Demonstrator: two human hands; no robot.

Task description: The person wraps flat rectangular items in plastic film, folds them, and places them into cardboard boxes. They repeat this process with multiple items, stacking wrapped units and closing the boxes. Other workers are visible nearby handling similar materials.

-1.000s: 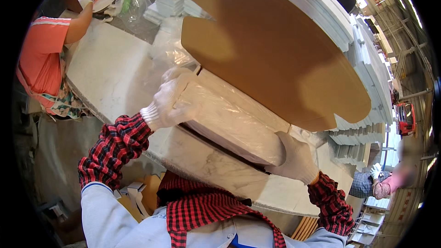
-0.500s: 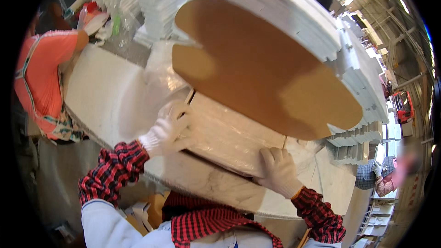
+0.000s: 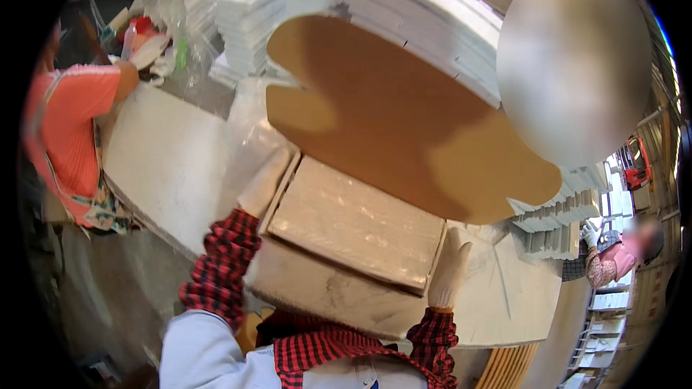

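A flat slab in clear plastic wrap (image 3: 353,220) lies inside a shallow cardboard box (image 3: 346,268) on the table in front of me. From its far edge a large brown cardboard lid (image 3: 389,112) with rounded flaps stands up, leaning away. Along the box's left wall my left hand (image 3: 267,179), in a white glove, lies stretched out, its fingertips partly lost against the plastic sheeting. Against the right wall rests my gloved right hand (image 3: 448,268), fingers extended and thumb apart. Neither hand grips anything that I can see.
White stacked boards (image 3: 425,25) rise behind the lid, with further stacks (image 3: 252,11) at far left. Clear plastic sheeting (image 3: 249,112) lies left of the lid. A person in a pink top (image 3: 79,126) stands at the table's left; another person (image 3: 613,259) works at far right.
Both hands have shifted from the wrapped slab to the box's side walls. Those walls now show upright around the slab. My right forearm has drawn inward.
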